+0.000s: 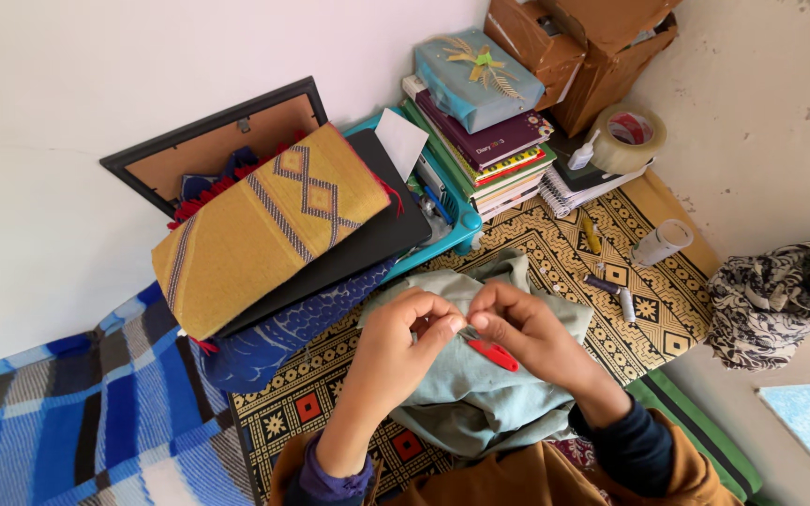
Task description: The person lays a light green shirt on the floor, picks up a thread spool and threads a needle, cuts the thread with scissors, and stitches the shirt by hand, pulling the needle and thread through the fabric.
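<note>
My left hand (396, 351) pinches a fold of pale grey-green cloth (480, 403) that lies bunched in my lap. My right hand (532, 333) holds a small red-handled tool (491, 355), its metal tip meeting the cloth right by my left fingertips. Both hands touch each other over the fabric. The tool's tip is mostly hidden between the fingers.
A patterned yellow-black mat (611, 272) lies underneath, with pens, a clear bottle (660, 242) and a tape roll (625, 137) on it. Behind stand a book stack (485, 141), a teal tray (461, 225), a yellow woven mat (269, 220), cardboard boxes (583, 47). Dark patterned cloth (780, 295) lies right; blue striped blanket (96, 412) left.
</note>
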A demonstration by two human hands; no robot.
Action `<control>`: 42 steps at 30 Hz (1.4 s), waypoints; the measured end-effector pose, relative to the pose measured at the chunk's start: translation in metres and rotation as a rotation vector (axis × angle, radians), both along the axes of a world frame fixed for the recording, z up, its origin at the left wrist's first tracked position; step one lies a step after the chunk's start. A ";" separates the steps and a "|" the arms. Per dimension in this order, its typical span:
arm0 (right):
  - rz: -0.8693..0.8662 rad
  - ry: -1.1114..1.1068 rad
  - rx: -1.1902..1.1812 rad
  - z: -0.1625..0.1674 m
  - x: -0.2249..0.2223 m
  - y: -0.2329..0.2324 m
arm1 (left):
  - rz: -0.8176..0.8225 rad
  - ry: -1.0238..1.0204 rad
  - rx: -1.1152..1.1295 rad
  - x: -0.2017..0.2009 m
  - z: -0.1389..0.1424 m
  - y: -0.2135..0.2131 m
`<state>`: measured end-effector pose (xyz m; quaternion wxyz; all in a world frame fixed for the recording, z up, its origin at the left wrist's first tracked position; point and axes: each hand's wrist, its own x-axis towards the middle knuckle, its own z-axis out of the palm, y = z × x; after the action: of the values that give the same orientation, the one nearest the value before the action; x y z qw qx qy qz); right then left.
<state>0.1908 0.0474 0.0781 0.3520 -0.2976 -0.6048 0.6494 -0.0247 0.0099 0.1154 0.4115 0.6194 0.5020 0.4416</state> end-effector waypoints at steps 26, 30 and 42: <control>-0.044 -0.386 0.373 0.057 0.006 0.003 | -0.055 0.057 0.131 0.004 0.004 -0.009; -0.122 -0.400 0.259 0.050 0.002 0.001 | -0.163 -0.442 -0.170 0.002 -0.013 -0.003; -0.143 -0.442 0.559 0.055 -0.019 -0.013 | 0.069 -0.999 -0.397 0.020 -0.042 -0.007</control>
<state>0.1718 0.0341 0.1331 0.3251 -0.3646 -0.7981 0.3527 -0.0046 0.0027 0.0734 0.6946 0.2273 0.3392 0.5923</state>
